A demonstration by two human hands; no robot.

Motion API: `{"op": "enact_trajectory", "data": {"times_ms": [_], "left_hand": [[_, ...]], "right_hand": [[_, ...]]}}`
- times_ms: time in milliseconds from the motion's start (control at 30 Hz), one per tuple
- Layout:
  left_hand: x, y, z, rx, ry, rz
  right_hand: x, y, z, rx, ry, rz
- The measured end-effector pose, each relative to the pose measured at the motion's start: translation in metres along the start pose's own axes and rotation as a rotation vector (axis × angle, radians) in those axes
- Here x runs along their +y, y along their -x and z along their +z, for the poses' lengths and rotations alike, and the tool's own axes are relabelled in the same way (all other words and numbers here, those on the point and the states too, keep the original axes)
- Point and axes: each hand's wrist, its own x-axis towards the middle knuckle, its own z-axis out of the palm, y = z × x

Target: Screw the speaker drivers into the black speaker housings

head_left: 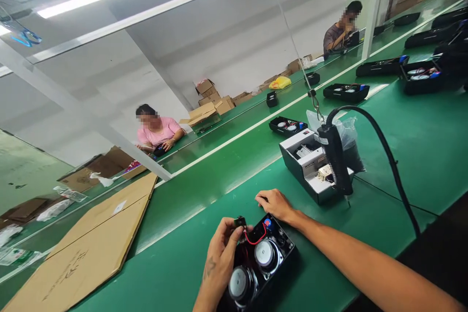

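Along the front edge of the green worktop: open black plastic housing, lengthwise. Your left hand pinches small black part at its far side; right hand, half-curled past far-right corner, contents unclear.

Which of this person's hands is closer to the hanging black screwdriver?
Right. The right hand is left of the screwdriver in the picture, beyond the black speaker box; the left hand is farther away, holding a small black part.
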Motion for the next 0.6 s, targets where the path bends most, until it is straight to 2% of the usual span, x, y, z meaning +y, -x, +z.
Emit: {"op": "enact_trajectory", "data": {"times_ms": [100, 233, 400, 600], "left_hand": [[-0.009, 0.017, -0.007, 0.141, -0.335, 0.189], [-0.022, 0.029, -0.018, 0.120, -0.650, 0.425], [-0.024, 0.025, -0.012, 0.063, -0.812, 0.567], [-0.029, 0.014, 0.003, 0.159, -0.913, 0.672]], "right_hand": [[-0.001, 0.000, 0.000, -0.004, 0.007, 0.010], [-0.003, 0.001, -0.002, -0.011, 0.005, 0.015], [-0.003, 0.001, -0.004, -0.023, 0.008, 0.019], [-0.005, 0.002, -0.005, -0.034, 0.018, 0.025]]}}
